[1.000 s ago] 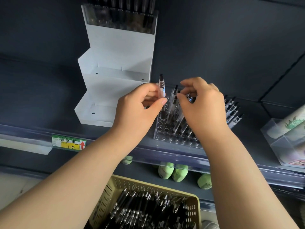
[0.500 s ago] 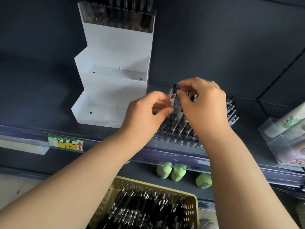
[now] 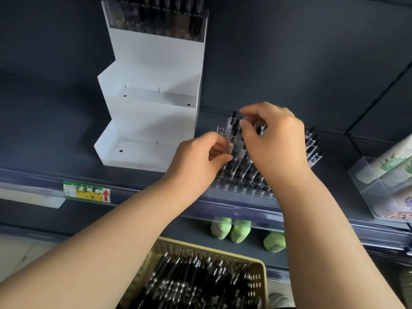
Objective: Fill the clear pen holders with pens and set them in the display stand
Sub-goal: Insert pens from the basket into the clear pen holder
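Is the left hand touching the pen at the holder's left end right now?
Touching. The head view shows the left hand pinching the clear pen between thumb and fingers, just above the pen holder.

Soft, even light on a dark wall (image 3: 289,52) — no hard shadows.
The white display stand (image 3: 153,70) at 11 o'clock is the brightest patch, its clear top holder (image 3: 156,23) showing dull reflections. Wide-angle distortion bows the shelf edge (image 3: 234,210) toward 3 and 9 o'clock — and the pens (image 3: 189,284) in the basket (image 3: 260,266) at 6 o'clock blur together.
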### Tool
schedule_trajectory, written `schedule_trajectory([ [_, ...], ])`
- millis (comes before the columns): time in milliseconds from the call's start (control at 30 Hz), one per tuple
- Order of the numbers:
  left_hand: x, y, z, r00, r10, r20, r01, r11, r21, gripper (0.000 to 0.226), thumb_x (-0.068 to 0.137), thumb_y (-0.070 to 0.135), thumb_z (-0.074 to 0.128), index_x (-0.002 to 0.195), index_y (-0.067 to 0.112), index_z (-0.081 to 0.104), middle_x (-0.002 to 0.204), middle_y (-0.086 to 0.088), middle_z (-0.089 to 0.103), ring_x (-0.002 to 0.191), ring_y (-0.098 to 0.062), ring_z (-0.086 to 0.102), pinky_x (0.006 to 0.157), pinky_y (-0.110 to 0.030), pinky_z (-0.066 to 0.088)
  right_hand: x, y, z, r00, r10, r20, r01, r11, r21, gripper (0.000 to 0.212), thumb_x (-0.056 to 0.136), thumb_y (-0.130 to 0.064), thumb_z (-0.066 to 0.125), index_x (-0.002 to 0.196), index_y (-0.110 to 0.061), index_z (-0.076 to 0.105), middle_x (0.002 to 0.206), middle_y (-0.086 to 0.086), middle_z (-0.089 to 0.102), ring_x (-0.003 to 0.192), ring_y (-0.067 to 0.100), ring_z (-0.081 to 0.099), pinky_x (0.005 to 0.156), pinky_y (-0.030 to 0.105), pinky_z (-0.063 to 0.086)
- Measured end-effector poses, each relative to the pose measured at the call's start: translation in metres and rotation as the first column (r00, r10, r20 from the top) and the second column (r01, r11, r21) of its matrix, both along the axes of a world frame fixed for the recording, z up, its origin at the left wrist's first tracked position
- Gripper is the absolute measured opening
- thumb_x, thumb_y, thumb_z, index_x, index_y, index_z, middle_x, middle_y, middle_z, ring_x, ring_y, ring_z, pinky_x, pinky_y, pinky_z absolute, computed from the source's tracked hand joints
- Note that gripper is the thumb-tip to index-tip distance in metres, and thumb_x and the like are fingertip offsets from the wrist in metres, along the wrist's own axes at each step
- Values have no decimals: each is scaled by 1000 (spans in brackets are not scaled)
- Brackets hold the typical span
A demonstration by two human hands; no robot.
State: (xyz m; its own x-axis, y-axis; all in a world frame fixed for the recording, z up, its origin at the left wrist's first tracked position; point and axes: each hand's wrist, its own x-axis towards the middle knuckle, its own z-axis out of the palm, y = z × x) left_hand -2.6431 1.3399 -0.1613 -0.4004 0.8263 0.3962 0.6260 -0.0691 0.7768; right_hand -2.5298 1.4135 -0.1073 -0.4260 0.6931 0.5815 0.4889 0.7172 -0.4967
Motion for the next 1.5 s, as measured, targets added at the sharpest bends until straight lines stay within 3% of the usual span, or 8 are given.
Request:
schedule_trajectory([
  [467, -15, -6, -12, 984, -12, -176, -29, 973, -230, 26, 82, 13, 69, 106, 20, 65, 84, 11, 59, 70, 2, 53, 64, -2, 38, 6, -8, 4, 1000, 22, 17, -23, 998, 65, 22, 85, -7, 58, 103, -13, 68, 87, 0, 68, 91, 23, 56, 79, 23, 39],
  [633, -15, -31, 3, 967, 56, -250, -123, 957, -263, 14, 84, 17, 58, 76, 29, 60, 67, 16, 58, 63, 0, 54, 57, -10, 38, 7, -35, 4, 992, 123, -20, -119, 980, 157, 17, 84, -10, 60, 99, -9, 68, 83, 2, 67, 83, 25, 57, 76, 28, 42],
  [767, -16, -53, 0, 966, -228, -120, 63, 660, -748, 20, 83, 15, 51, 67, 22, 60, 62, 7, 66, 61, -8, 65, 50, -15, 46, 17, -68, -14, 944, 330, 24, -330, 931, 157, 17, 88, -13, 56, 85, -2, 68, 71, 8, 62, 69, 26, 56, 63, 40, 47],
  [867, -14, -72, -20, 904, -424, 50, 207, 332, -920, 14, 90, 16, 52, 81, 17, 62, 72, 4, 69, 61, -6, 65, 45, -12, 42, 26, -83, -31, 852, 457, 255, -463, 885, -38, 23, 89, -21, 52, 76, -6, 64, 64, 4, 58, 60, 24, 53, 58, 39, 47],
  [967, -6, -85, -45, 878, -476, 53, 169, 203, -965, 14, 92, 10, 50, 95, 12, 64, 92, -5, 71, 74, -12, 63, 59, -18, 49, 34, -86, -56, 738, 491, 462, -362, 867, -343, 20, 89, -26, 52, 80, -14, 65, 65, -1, 61, 61, 18, 54, 61, 34, 48],
  [1100, 9, -95, -78, 856, -512, -72, 92, 288, -953, 22, 89, 12, 53, 102, 23, 66, 97, 2, 65, 91, -18, 63, 84, -29, 51, 53, -81, -95, 570, 505, 648, -131, 834, -536, 17, 89, -26, 50, 88, -19, 65, 81, -4, 65, 76, 14, 58, 70, 29, 50],
  [1267, 31, -105, -112, 822, -565, -75, 136, 322, -937, 25, 92, 14, 51, 107, 30, 63, 97, 6, 62, 77, -15, 56, 70, -26, 47, 79, -81, -139, 411, 523, 747, 74, 797, -599, 23, 89, -18, 44, 99, -14, 65, 101, 4, 65, 92, 21, 59, 77, 29, 49],
  [1500, 76, -116, -139, 534, -828, -169, 211, 324, -922, 59, 84, -5, 50, 127, 34, 53, 133, 2, 51, 114, -27, 53, 89, -35, 46, 97, -107, -180, 107, 487, 867, 92, 863, -496, 29, 88, -17, 55, 115, -24, 62, 120, 2, 60, 109, 23, 58, 83, 31, 47],
])
